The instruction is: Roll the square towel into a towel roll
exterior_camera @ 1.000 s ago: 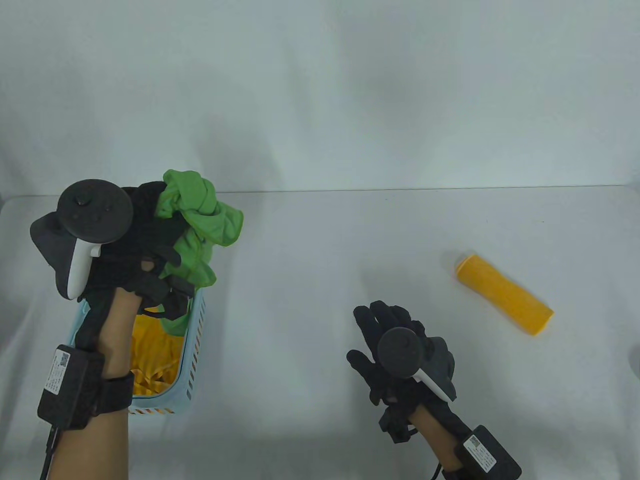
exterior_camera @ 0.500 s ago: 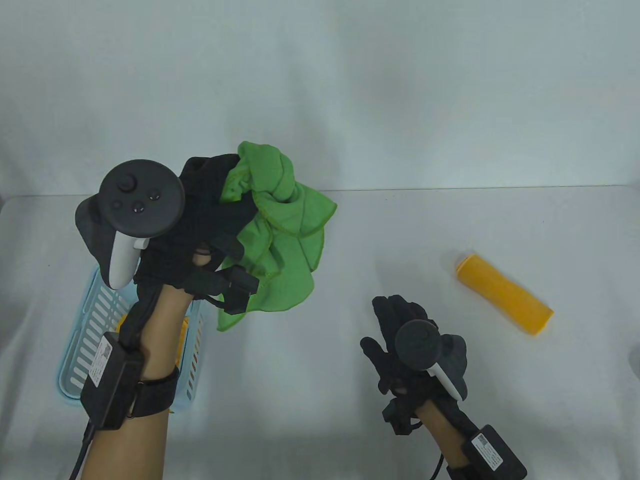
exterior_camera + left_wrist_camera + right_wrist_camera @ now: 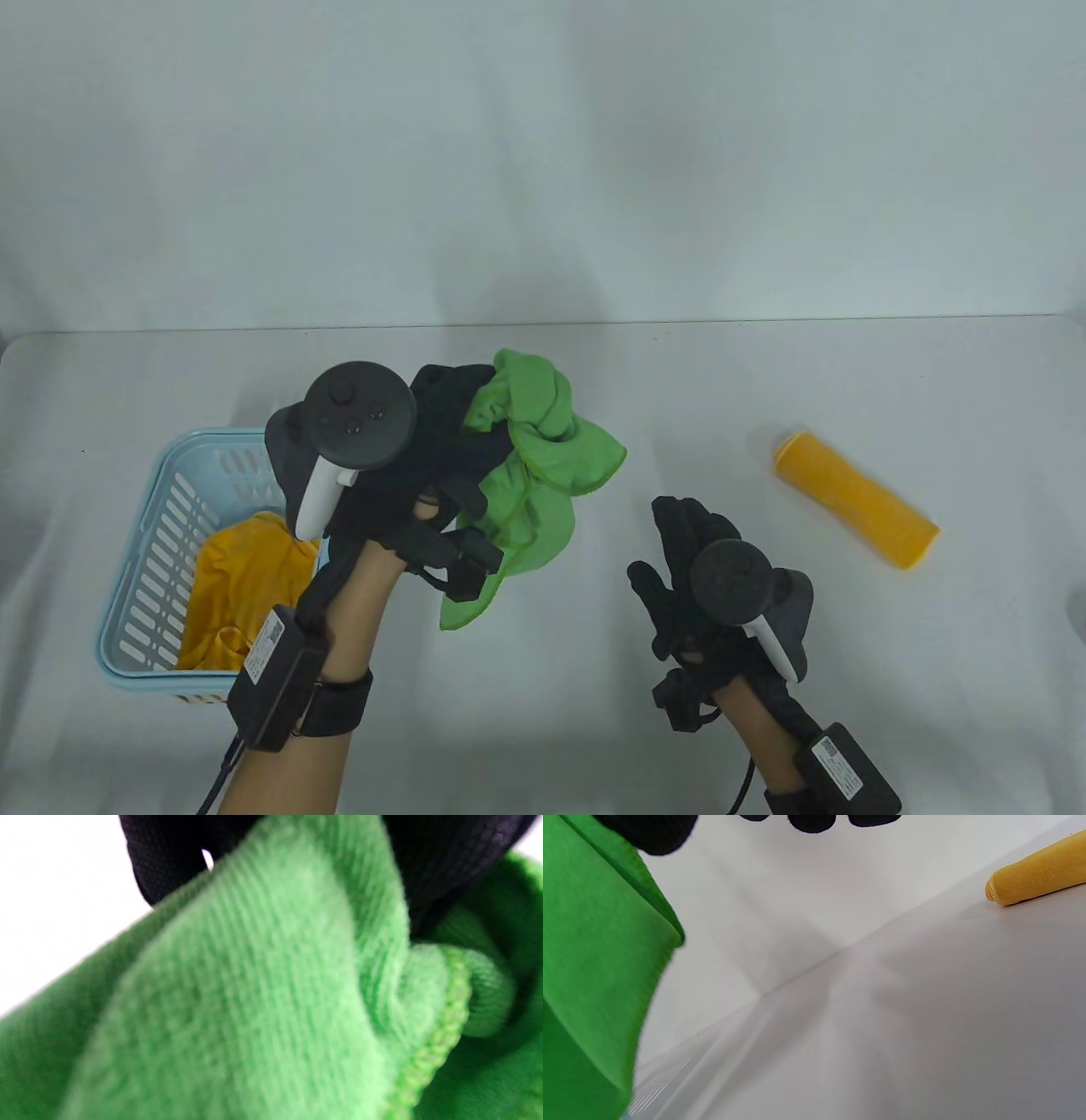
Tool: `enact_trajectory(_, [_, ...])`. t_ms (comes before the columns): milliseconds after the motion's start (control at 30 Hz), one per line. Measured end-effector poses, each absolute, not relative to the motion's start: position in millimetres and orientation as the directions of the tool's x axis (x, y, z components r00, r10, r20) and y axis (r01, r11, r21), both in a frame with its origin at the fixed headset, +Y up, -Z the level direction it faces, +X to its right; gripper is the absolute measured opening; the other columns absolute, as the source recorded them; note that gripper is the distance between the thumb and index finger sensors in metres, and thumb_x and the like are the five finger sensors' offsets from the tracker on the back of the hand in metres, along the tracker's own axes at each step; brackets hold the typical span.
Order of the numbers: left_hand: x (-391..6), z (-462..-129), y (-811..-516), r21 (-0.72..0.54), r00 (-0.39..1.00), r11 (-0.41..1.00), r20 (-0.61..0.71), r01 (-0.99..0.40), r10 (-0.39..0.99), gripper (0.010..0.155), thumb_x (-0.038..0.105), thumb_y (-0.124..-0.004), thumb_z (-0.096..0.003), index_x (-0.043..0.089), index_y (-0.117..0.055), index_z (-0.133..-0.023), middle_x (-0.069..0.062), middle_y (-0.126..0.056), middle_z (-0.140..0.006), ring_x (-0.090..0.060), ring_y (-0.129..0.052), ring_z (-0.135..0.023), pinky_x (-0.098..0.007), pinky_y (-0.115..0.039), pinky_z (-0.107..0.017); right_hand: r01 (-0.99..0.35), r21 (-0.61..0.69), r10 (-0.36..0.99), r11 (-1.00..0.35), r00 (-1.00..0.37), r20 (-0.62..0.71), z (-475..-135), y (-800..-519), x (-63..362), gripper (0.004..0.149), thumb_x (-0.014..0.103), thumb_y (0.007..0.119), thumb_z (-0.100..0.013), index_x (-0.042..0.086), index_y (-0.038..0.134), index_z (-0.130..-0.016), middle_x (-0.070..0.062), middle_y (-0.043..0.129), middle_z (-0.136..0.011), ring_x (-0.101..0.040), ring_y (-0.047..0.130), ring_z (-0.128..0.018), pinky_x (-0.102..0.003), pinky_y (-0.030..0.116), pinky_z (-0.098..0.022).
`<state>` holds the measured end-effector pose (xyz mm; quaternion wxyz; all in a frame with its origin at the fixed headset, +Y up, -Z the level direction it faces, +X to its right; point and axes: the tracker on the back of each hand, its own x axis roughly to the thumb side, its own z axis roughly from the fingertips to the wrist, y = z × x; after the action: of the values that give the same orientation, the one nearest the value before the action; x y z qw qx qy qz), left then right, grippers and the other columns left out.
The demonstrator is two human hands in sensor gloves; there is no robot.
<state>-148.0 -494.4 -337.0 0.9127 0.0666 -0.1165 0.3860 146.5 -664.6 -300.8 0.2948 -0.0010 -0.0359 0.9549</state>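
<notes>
Towel: green towel (image 3: 543, 475) hangs bunched and crumpled from the left hand (image 3: 424, 475), off the table (image 3: 543, 679), toward the middle of it and nearer the front edge than the back.
Left hand: closed around a gathered wad of the cloth; in the left wrist view the dark glove fingers (image 3: 445, 866) press into the green pile.
Right hand: right hand (image 3: 704, 586) sits low over the table right of the towel, fingers spread, holding nothing.
Handling: judged soft, light and limp; it will sag and fold on itself, and will not slip much on the gloves.
Where to hold: the stitched hem (image 3: 441, 1035) shows at the edge; pinching two adjacent corners along that hem should let it drop open into a square before laying it flat.
Roll already made: yellow towel roll (image 3: 853, 497) lies toward the right edge.
Basket: light blue basket (image 3: 140, 594) near the left edge holds a yellow cloth (image 3: 229, 586).
</notes>
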Motion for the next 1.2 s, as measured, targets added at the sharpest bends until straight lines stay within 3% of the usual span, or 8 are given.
enact_trajectory(200, [-155.9, -329.7, -543.3, -0.007, 0.606, 0.629, 0.262, -0.777, 0.751, 0.053, 0.042, -0.090, -0.0355, 0.032, -0.080, -0.086, 0.009, -0.079, -0.074, -0.013, -0.094, -0.058, -0.047, -0.078, -0.062, -0.578, -0.027, 0.579, -0.815, -0.816, -0.007, -304.7, -671.6, 146.1, 0.074, 0.058, 0.068, -0.036, 0.039, 0.037, -0.100, 0.006, 0.042, -0.111, -0.035, 0.045, -0.105, -0.063, 0.043, -0.073])
enact_trajectory(433, [-160.5, -320.7, -569.9, -0.052, 0.515, 0.550, 0.286, -0.833, 0.808, 0.053, 0.042, -0.090, -0.0357, 0.032, -0.079, -0.086, 0.009, -0.079, -0.074, -0.013, -0.094, -0.058, -0.047, -0.078, -0.062, -0.609, 0.130, 0.610, -0.783, -0.792, -0.037, -314.9, -690.8, 142.1, 0.068, 0.052, 0.075, -0.036, 0.041, 0.047, -0.098, 0.007, 0.053, -0.108, -0.035, 0.054, -0.103, -0.061, 0.050, -0.071])
enact_trajectory(667, [-159.9, -310.3, -580.9, -0.145, 0.464, 0.519, 0.297, -0.842, 0.835, 0.053, 0.042, -0.090, -0.0356, 0.032, -0.079, -0.086, 0.009, -0.079, -0.074, -0.014, -0.094, -0.058, -0.047, -0.078, -0.062, -0.717, 0.395, 0.760, -0.575, -0.646, -0.066, -327.6, -719.4, 125.6, 0.066, 0.047, 0.078, -0.038, 0.051, 0.047, -0.096, 0.006, 0.050, -0.110, -0.035, 0.054, -0.102, -0.060, 0.051, -0.071])
enact_trajectory(767, [-158.2, -310.0, -582.1, -0.178, 0.443, 0.506, 0.301, -0.844, 0.844, 0.053, 0.042, -0.090, -0.0356, 0.032, -0.079, -0.086, 0.008, -0.079, -0.074, -0.014, -0.094, -0.058, -0.048, -0.078, -0.062, -0.762, 0.431, 0.818, -0.484, -0.569, -0.088, -328.9, -724.6, 121.8, 0.056, 0.045, 0.079, -0.038, 0.050, 0.061, -0.090, 0.005, 0.056, -0.108, -0.035, 0.056, -0.102, -0.060, 0.051, -0.071])
enact_trajectory(867, [-159.4, -309.5, -581.9, -0.169, 0.452, 0.513, 0.301, -0.841, 0.840, 0.053, 0.042, -0.090, -0.0356, 0.032, -0.080, -0.086, 0.008, -0.079, -0.074, -0.014, -0.094, -0.058, -0.048, -0.078, -0.062, -0.793, 0.422, 0.850, -0.440, -0.520, -0.090, -328.5, -722.9, 123.1, 0.042, 0.044, 0.080, -0.037, 0.045, 0.077, -0.079, 0.005, 0.062, -0.105, -0.035, 0.060, -0.100, -0.060, 0.052, -0.070])
enact_trajectory(933, [-161.8, -309.7, -581.6, -0.163, 0.454, 0.514, 0.300, -0.842, 0.839, 0.053, 0.042, -0.090, -0.0355, 0.032, -0.079, -0.086, 0.008, -0.079, -0.074, -0.014, -0.094, -0.058, -0.048, -0.078, -0.061, -0.808, 0.411, 0.861, -0.423, -0.500, -0.097, -328.0, -720.9, 126.0, 0.038, 0.044, 0.079, -0.038, 0.044, 0.079, -0.076, 0.006, 0.065, -0.103, -0.034, 0.063, -0.099, -0.060, 0.053, -0.070])
enact_trajectory(1067, [-169.3, -312.7, -584.0, -0.136, 0.469, 0.517, 0.277, -0.845, 0.839, 0.053, 0.042, -0.090, -0.0356, 0.031, -0.079, -0.086, 0.008, -0.079, -0.074, -0.014, -0.094, -0.058, -0.048, -0.078, -0.061, -0.860, 0.352, 0.892, -0.370, -0.435, -0.125, -329.8, -717.5, 136.0, 0.039, 0.043, 0.075, -0.040, 0.040, 0.073, -0.079, 0.005, 0.071, -0.099, -0.032, 0.073, -0.093, -0.058, 0.060, -0.067])
enact_trajectory(1200, [-176.4, -317.9, -589.6, -0.094, 0.521, 0.553, 0.237, -0.828, 0.820, 0.053, 0.042, -0.090, -0.0355, 0.031, -0.079, -0.086, 0.008, -0.079, -0.074, -0.014, -0.094, -0.058, -0.048, -0.078, -0.061, -0.914, 0.272, 0.924, -0.301, -0.350, -0.152, -330.7, -711.3, 147.4, 0.042, 0.040, 0.074, -0.040, 0.040, 0.065, -0.081, 0.004, 0.084, -0.084, -0.028, 0.086, -0.081, -0.056, 0.067, -0.063])
